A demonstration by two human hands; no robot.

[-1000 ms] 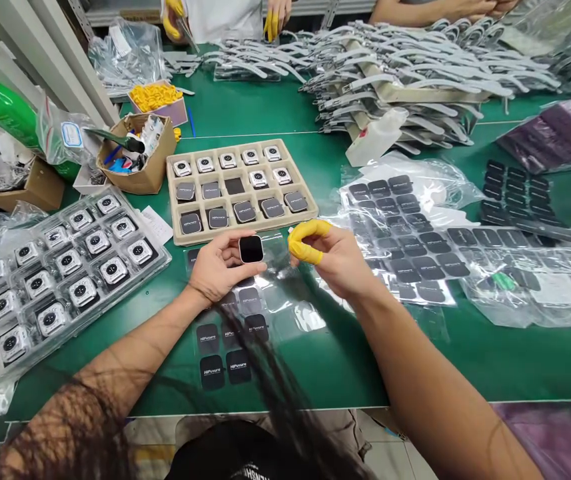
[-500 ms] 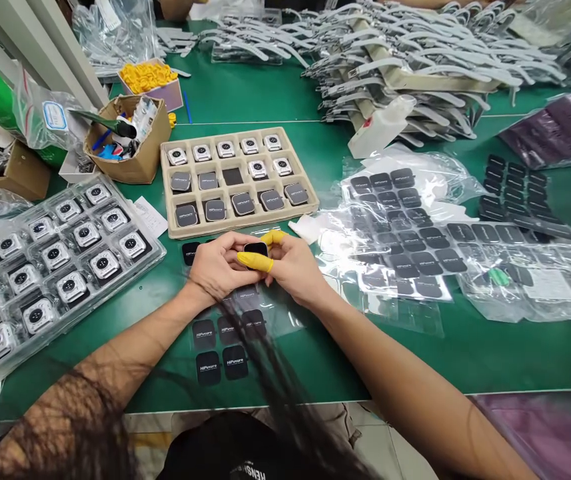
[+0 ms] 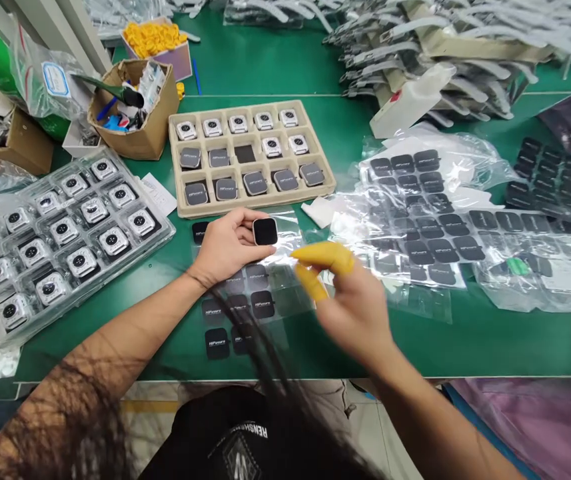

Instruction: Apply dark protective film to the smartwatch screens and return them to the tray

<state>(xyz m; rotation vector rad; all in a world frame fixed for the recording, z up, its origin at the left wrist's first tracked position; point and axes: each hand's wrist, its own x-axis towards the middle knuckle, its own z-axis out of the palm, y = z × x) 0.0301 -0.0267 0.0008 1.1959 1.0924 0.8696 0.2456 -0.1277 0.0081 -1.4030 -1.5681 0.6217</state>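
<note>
My left hand [image 3: 228, 248] grips a smartwatch body [image 3: 265, 232] by its edge, with the dark screen facing up and no strap on it. My right hand [image 3: 348, 293] is off to the right, slightly blurred, and wears yellow finger cots on thumb and forefinger. Those two fingertips are apart, and nothing shows between them. Under the hands lies a clear sheet of black square films [image 3: 262, 305] printed "HiFuture". Behind the watch, a beige tray [image 3: 260, 207] holds watch bodies, some back side up and some covered with the printed squares; one middle compartment shows only a dark base.
At left, a clear plastic tray [image 3: 158, 243] carries several watch bodies. Cardboard boxes [image 3: 158, 127] stand behind it. More film sheets [image 3: 442, 250] lie to the right, near a white bottle [image 3: 410, 103] and a pile of grey straps [image 3: 465, 60].
My right hand has let go of the watch body and moved right and toward me. My left hand keeps the watch, its screen now in plain sight. The camera view has shifted.
</note>
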